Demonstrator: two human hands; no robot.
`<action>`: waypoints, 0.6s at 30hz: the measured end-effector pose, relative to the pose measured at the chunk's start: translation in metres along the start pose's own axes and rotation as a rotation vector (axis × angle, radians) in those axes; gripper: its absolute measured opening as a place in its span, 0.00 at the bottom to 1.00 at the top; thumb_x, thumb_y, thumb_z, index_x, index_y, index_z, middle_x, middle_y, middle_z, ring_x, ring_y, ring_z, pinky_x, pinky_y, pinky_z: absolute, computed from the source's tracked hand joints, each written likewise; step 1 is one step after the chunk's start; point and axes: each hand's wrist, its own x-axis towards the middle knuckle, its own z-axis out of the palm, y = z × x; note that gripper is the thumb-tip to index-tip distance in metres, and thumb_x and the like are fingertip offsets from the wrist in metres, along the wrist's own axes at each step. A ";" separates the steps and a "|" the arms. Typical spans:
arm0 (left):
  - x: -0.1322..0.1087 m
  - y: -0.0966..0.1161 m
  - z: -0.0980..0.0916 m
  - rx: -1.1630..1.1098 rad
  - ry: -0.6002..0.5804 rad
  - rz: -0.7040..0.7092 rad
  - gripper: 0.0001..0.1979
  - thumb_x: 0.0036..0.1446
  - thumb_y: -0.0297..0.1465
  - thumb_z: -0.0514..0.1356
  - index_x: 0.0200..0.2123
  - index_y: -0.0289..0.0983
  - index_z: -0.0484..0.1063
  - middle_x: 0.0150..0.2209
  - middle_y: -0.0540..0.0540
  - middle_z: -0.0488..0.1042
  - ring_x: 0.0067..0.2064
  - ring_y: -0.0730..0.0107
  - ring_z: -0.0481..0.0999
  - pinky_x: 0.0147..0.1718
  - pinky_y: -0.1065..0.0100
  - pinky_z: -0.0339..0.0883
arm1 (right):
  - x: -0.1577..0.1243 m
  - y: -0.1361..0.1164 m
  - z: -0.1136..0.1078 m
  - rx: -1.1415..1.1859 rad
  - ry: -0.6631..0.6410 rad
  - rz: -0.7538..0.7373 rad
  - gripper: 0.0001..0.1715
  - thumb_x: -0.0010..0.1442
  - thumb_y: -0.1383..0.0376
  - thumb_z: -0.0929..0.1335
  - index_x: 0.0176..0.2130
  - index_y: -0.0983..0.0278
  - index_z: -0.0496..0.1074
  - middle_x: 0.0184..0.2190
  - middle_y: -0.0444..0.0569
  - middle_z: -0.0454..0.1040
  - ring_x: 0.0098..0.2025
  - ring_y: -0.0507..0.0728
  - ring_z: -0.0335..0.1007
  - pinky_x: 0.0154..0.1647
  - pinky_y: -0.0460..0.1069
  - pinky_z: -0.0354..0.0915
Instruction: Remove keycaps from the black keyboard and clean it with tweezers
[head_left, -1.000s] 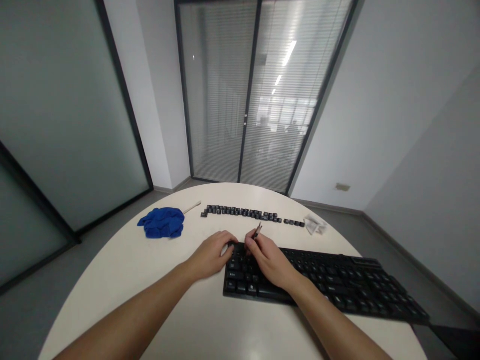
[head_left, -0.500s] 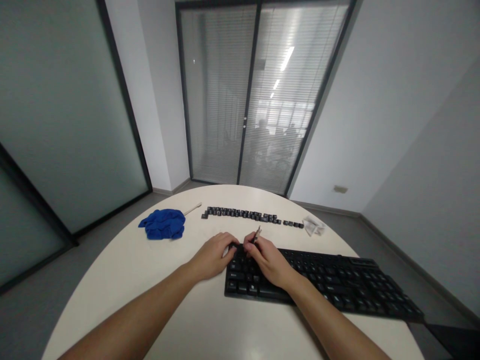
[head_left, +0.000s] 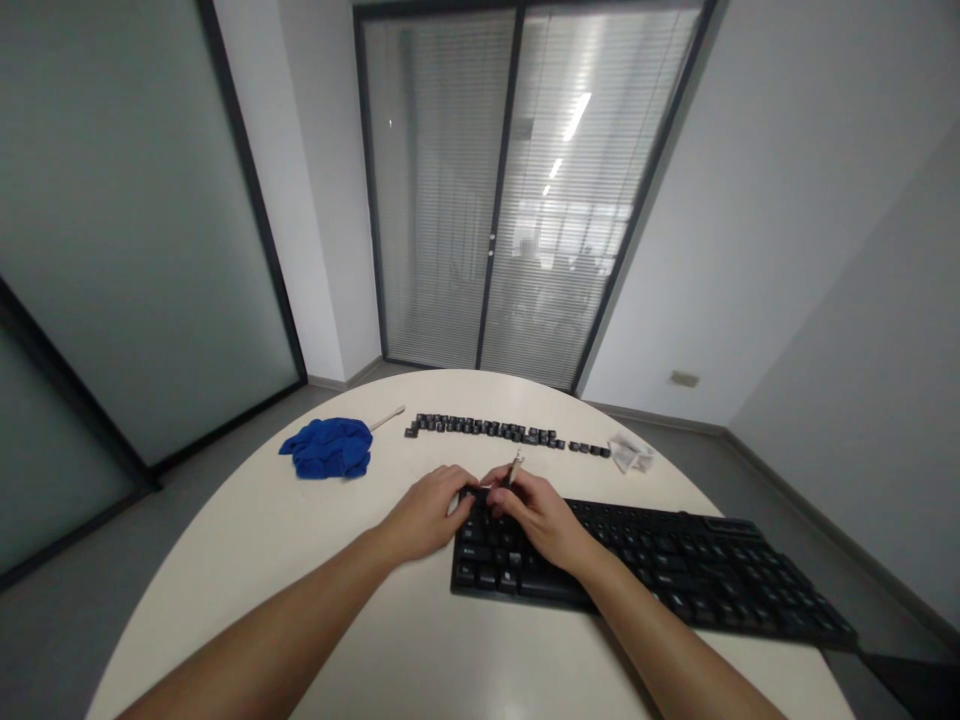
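A black keyboard (head_left: 675,560) lies on the white table, its left end under my two hands. At its upper left corner my left hand (head_left: 431,512) grips the edge, with the thumb resting on the keys and the fingers curled at the back. My right hand (head_left: 541,520) is closed around a slim pen-like tool (head_left: 515,468), whose pale metallic end points up and away. The tool's lower end is hidden by my fingers, over the upper left keys. Beyond the hands, several loose black keycaps (head_left: 480,427) lie in rows.
A crumpled blue cloth (head_left: 330,448) lies at the left, with a white stick-like brush handle (head_left: 387,418) poking out behind it. Crumpled white tissue or clear wrapping (head_left: 631,453) sits right of the keycaps. The round table (head_left: 300,560) curves away on both sides.
My right fingertips have shifted slightly at the upper left keys, and the tool stands a little more upright. My left hand keeps its place on the keyboard corner.
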 end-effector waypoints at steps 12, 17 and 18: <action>0.001 0.004 -0.002 0.002 -0.012 -0.010 0.10 0.63 0.30 0.53 0.44 0.40 0.72 0.42 0.44 0.76 0.46 0.59 0.72 0.48 0.58 0.65 | 0.002 0.003 -0.001 0.057 -0.015 0.040 0.21 0.62 0.53 0.67 0.48 0.64 0.74 0.31 0.46 0.73 0.33 0.53 0.68 0.38 0.49 0.65; 0.001 0.002 -0.001 0.010 -0.011 -0.006 0.12 0.63 0.29 0.53 0.48 0.40 0.72 0.43 0.44 0.76 0.46 0.59 0.72 0.48 0.58 0.64 | 0.002 0.000 -0.001 0.043 -0.034 0.029 0.21 0.62 0.54 0.68 0.49 0.63 0.74 0.32 0.45 0.73 0.33 0.53 0.66 0.38 0.48 0.64; 0.001 0.002 0.000 0.012 -0.010 -0.007 0.13 0.63 0.29 0.53 0.49 0.40 0.71 0.43 0.44 0.76 0.46 0.59 0.72 0.48 0.58 0.64 | 0.002 -0.001 -0.001 0.037 -0.036 0.029 0.21 0.62 0.54 0.68 0.50 0.63 0.74 0.32 0.45 0.73 0.33 0.53 0.66 0.38 0.48 0.64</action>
